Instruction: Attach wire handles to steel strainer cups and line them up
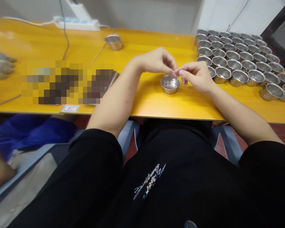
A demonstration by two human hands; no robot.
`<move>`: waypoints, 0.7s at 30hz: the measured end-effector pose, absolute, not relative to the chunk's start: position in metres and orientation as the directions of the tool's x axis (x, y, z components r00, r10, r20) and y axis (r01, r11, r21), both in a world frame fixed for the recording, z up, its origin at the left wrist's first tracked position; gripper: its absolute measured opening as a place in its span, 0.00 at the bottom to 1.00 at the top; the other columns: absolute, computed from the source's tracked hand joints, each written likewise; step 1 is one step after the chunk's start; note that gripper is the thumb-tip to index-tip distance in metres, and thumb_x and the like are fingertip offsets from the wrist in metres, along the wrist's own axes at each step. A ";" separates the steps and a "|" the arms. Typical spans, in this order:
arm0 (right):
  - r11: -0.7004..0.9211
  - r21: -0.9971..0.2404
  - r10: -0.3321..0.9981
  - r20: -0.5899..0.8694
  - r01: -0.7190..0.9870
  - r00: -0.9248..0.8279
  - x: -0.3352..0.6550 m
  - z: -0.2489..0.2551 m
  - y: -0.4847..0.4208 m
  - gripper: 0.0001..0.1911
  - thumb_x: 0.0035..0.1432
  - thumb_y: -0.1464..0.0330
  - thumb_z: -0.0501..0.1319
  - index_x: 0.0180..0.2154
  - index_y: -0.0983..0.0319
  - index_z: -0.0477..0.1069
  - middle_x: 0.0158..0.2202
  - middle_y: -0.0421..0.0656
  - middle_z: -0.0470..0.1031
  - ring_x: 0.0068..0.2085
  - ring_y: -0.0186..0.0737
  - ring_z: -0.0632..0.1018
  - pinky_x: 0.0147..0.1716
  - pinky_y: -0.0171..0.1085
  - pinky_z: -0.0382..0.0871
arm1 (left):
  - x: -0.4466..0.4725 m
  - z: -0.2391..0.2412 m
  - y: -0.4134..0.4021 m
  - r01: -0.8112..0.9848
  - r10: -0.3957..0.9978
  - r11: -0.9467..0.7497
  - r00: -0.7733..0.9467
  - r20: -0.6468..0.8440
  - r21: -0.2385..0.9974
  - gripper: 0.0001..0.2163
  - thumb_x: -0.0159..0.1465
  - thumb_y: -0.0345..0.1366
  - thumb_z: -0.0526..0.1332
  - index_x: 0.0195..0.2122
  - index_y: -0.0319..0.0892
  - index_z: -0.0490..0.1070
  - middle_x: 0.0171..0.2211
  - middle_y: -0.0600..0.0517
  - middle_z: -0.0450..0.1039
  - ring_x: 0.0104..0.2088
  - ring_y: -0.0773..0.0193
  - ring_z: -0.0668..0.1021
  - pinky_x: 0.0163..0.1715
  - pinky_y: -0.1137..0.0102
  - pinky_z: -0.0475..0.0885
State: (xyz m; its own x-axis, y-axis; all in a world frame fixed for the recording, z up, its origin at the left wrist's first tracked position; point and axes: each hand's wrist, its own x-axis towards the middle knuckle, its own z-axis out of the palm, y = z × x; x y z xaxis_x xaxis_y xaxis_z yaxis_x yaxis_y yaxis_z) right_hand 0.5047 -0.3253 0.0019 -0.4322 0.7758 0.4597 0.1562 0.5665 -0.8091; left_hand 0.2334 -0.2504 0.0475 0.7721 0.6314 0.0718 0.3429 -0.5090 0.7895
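My left hand (158,60) and my right hand (196,76) meet fingertip to fingertip above the desk, both pinched closed. A short, thin, shiny bit shows under the fingertips, too small to name. Just below them a small round metal strainer cup (170,90) with holes in its wall and base stands upright on the yellow table (156,107). The fingers overlap its right rim in the view; whether they touch it I cannot tell.
Many similar metal cups (238,76) stand in rows at the right. Another cup (114,42) is at the back left. A white power strip (77,23) with cables lies behind. Blurred dark items (64,85) are on the left, with a seated person's blue clothing (38,133) below.
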 end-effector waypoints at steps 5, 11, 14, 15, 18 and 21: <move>0.575 -0.803 0.765 0.463 0.153 -0.448 0.507 0.001 -0.325 0.28 0.73 0.38 0.80 0.42 0.57 0.89 0.33 0.43 0.85 0.32 0.42 0.82 0.35 0.43 0.86 | 0.234 0.051 -0.254 0.364 0.647 -0.497 0.760 0.058 0.788 0.25 0.62 0.60 0.88 0.46 0.45 0.94 0.46 0.52 0.96 0.45 0.57 0.83 0.53 0.58 0.77; 0.555 -0.817 0.777 0.443 0.155 -0.448 0.508 -0.001 -0.323 0.29 0.73 0.38 0.81 0.44 0.57 0.90 0.32 0.42 0.84 0.33 0.43 0.84 0.36 0.42 0.87 | 0.232 0.049 -0.250 0.364 0.649 -0.490 0.759 0.052 0.792 0.23 0.64 0.58 0.88 0.48 0.45 0.93 0.42 0.52 0.94 0.51 0.51 0.84 0.58 0.57 0.77; 0.560 -0.813 0.772 0.444 0.157 -0.455 0.509 -0.002 -0.322 0.27 0.74 0.40 0.81 0.46 0.58 0.91 0.32 0.42 0.84 0.33 0.43 0.85 0.36 0.42 0.88 | 0.230 0.049 -0.250 0.386 0.652 -0.486 0.757 0.032 0.784 0.23 0.64 0.56 0.89 0.50 0.46 0.93 0.38 0.53 0.92 0.56 0.48 0.83 0.61 0.58 0.78; 0.565 -0.810 0.768 0.447 0.158 -0.458 0.509 -0.002 -0.322 0.27 0.74 0.41 0.81 0.46 0.58 0.91 0.32 0.42 0.84 0.34 0.43 0.85 0.36 0.42 0.88 | 0.230 0.049 -0.250 0.386 0.655 -0.485 0.755 0.033 0.784 0.23 0.63 0.57 0.89 0.50 0.46 0.93 0.38 0.53 0.92 0.55 0.48 0.83 0.60 0.58 0.78; 0.578 -0.802 0.758 0.459 0.152 -0.463 0.509 -0.002 -0.322 0.25 0.75 0.43 0.81 0.47 0.58 0.92 0.34 0.44 0.87 0.33 0.43 0.84 0.36 0.43 0.88 | 0.230 0.050 -0.251 0.373 0.653 -0.499 0.756 0.056 0.782 0.25 0.62 0.59 0.88 0.47 0.45 0.93 0.42 0.51 0.93 0.51 0.51 0.84 0.58 0.57 0.79; 0.584 -0.800 0.753 0.470 0.139 -0.461 0.508 -0.003 -0.322 0.24 0.75 0.43 0.81 0.47 0.58 0.92 0.34 0.43 0.87 0.31 0.41 0.82 0.34 0.43 0.86 | 0.230 0.050 -0.250 0.392 0.655 -0.513 0.754 0.053 0.764 0.26 0.62 0.60 0.86 0.49 0.45 0.94 0.44 0.50 0.94 0.55 0.48 0.86 0.61 0.57 0.81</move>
State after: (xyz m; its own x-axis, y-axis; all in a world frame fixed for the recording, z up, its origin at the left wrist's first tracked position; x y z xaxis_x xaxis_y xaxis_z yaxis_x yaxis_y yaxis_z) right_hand 0.5079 -0.3224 -0.0025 -0.4609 0.7530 0.4696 0.1389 0.5839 -0.7999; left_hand 0.2297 -0.2502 0.0501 0.7541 0.6546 0.0529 0.3917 -0.5129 0.7639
